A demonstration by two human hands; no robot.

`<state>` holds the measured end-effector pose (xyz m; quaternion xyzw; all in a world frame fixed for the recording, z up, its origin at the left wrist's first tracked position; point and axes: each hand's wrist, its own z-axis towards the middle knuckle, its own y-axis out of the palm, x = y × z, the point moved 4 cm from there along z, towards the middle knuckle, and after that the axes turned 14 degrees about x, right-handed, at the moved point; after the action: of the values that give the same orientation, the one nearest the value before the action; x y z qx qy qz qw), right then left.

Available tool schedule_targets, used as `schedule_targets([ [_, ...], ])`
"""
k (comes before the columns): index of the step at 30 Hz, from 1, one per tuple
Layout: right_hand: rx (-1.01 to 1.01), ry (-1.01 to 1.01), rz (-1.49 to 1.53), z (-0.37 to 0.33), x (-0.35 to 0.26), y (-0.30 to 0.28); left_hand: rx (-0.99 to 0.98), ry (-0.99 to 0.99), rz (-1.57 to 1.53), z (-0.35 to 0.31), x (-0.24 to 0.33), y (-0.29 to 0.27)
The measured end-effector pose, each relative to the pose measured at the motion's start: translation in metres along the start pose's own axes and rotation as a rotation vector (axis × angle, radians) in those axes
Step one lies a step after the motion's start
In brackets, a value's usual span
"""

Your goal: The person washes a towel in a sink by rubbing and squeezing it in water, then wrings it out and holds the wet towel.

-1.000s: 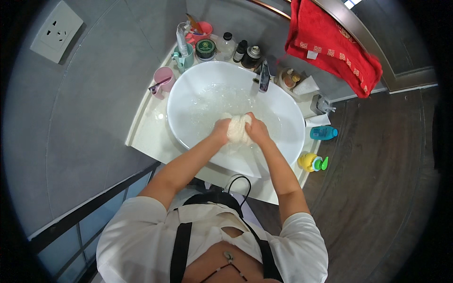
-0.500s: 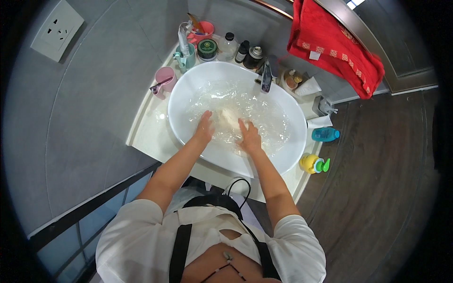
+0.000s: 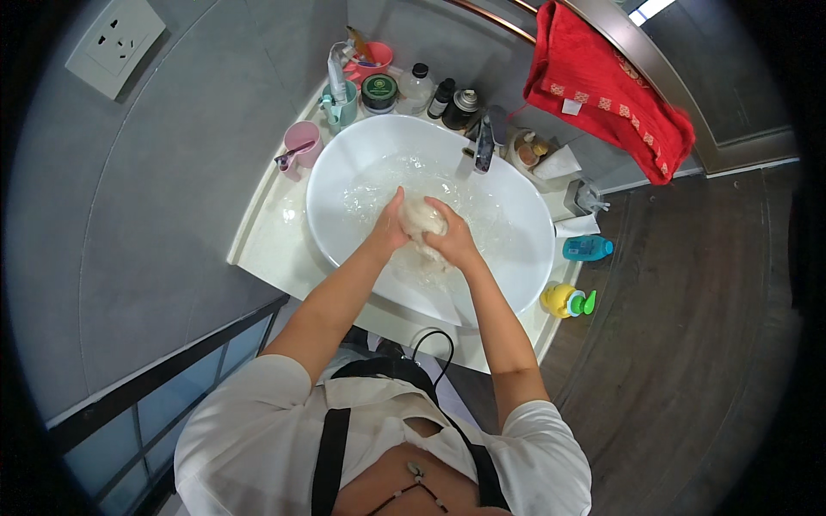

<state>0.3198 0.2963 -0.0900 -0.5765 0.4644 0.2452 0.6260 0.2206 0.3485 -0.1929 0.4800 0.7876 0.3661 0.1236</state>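
Between my hands, over the middle of the oval white washbasin [image 3: 533, 258], is a wet, cream-coloured cloth [image 3: 422, 215] bunched into a ball. My left hand [image 3: 391, 225] presses on its left side, and my right hand [image 3: 454, 241] curls round its right side, so both are closed on it. A lower part of the cloth hangs down to the rippling water [image 3: 370, 196] in the basin. The dark tap [image 3: 484, 146] stands at the far right rim. My palms and some fingertips are hidden.
Cups, including a pink one [image 3: 301, 138], a green-lidded jar [image 3: 379, 90] and several bottles line the back of the counter [image 3: 267, 232]. At right stand a blue bottle [image 3: 588, 248] and a yellow pump bottle [image 3: 564, 301]. A red towel [image 3: 602, 95] hangs on the rail.
My hands have come together and closed on the cloth, which was in the splashing water between them. It is now bunched up and partly lifted; the water looks calmer.
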Motion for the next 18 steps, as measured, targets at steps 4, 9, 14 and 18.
schedule_targets([
  [4,-0.004,-0.114,0.097,-0.015,-0.025,-0.004,-0.01,0.07,-0.014,-0.007,0.011,0.018],
  [9,0.0,-0.089,0.203,-0.02,-0.025,0.0,-0.162,0.033,-0.084,-0.012,0.013,0.034],
  [14,0.213,-0.222,0.051,-0.006,-0.012,0.007,-0.16,-0.045,-0.095,-0.021,0.006,0.042],
  [18,0.316,-0.216,-0.038,0.003,-0.019,0.008,-0.026,0.131,-0.138,-0.004,0.0,0.029],
])
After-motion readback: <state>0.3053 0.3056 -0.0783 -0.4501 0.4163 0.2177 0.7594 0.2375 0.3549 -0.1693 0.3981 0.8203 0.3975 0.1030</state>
